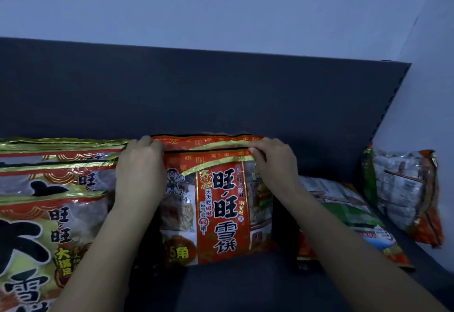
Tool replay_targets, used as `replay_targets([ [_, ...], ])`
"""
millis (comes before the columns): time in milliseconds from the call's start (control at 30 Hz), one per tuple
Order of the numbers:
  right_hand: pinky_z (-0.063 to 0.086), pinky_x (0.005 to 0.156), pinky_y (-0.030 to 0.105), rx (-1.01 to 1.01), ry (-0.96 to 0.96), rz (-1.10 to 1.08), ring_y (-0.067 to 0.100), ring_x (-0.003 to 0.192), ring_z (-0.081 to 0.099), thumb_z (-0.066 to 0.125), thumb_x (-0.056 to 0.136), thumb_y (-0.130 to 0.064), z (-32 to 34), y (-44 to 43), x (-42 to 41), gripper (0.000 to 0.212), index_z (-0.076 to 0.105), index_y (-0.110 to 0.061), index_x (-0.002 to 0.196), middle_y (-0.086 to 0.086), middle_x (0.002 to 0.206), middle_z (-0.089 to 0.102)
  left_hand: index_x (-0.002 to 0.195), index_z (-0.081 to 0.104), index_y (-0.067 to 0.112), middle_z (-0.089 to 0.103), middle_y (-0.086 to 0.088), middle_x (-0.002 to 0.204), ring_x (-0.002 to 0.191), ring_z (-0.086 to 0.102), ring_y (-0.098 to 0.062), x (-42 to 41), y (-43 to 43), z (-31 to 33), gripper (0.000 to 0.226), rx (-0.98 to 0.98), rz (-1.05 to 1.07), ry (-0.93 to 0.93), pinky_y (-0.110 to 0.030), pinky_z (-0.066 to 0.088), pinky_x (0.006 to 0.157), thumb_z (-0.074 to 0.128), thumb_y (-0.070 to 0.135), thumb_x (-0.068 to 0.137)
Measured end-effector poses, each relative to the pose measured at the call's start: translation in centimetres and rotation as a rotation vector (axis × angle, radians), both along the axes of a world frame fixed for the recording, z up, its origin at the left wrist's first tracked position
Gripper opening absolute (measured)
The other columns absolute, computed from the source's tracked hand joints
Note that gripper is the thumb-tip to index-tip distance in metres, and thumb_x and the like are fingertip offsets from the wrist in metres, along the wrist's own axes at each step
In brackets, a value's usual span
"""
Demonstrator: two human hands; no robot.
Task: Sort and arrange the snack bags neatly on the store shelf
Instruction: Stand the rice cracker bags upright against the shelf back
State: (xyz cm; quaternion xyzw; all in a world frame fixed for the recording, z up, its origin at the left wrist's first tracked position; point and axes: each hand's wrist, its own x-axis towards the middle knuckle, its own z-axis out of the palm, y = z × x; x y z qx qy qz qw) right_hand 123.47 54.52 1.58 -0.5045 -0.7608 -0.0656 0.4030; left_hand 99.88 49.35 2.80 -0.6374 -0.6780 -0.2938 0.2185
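On the dark shelf [233, 284], just beside the row of larger bags [49, 213] at the left, the red rice-cracker bag [221, 208] stands upright mid-shelf, its width running side to side. The left hand [140, 171] curls over its top-left corner and the right hand [275, 164] pinches the top-right seal, so the bag sits straight below both grips, shared evenly.

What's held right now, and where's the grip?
The red snack bag, upright on the shelf. The left hand grips its top left corner and the right hand pinches its top right corner.
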Motion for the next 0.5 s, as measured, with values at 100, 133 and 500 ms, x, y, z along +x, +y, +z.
replay_targets([
  [100,0.048,0.075,0.043,-0.014,0.047,0.039,0.019,0.079,0.059,0.059,0.090,-0.012,-1.4,-0.1,0.0,0.020,0.072,-0.021,0.103,-0.002,0.089,0.072,0.070,0.068,-0.002,0.060,-0.016,0.064,0.058,0.057,-0.037,0.4,-0.1,-0.9,0.019,-0.093,0.013,0.062,-0.038,0.042,0.052,0.071,-0.016,0.057],
  [133,0.048,0.077,0.043,-0.002,0.066,0.041,0.018,0.079,0.059,0.060,0.089,-0.012,-1.6,0.0,0.1,0.020,0.072,-0.021,0.102,-0.003,0.089,0.072,0.070,0.067,-0.001,0.060,-0.016,0.064,0.058,0.058,-0.036,0.5,-0.1,-1.1,0.020,-0.100,0.015,0.078,-0.038,0.041,0.053,0.072,-0.015,0.057],
  [500,0.033,0.088,0.031,0.057,0.068,-0.029,0.016,0.085,0.057,0.060,0.088,-0.012,-1.8,-0.1,0.9,0.008,0.067,-0.014,0.092,-0.002,0.089,0.066,0.080,0.071,0.006,0.068,-0.011,0.074,0.066,0.063,-0.035,2.1,0.5,-1.1,0.004,0.002,-0.160,0.038,-0.039,0.045,0.061,0.071,0.003,0.077],
])
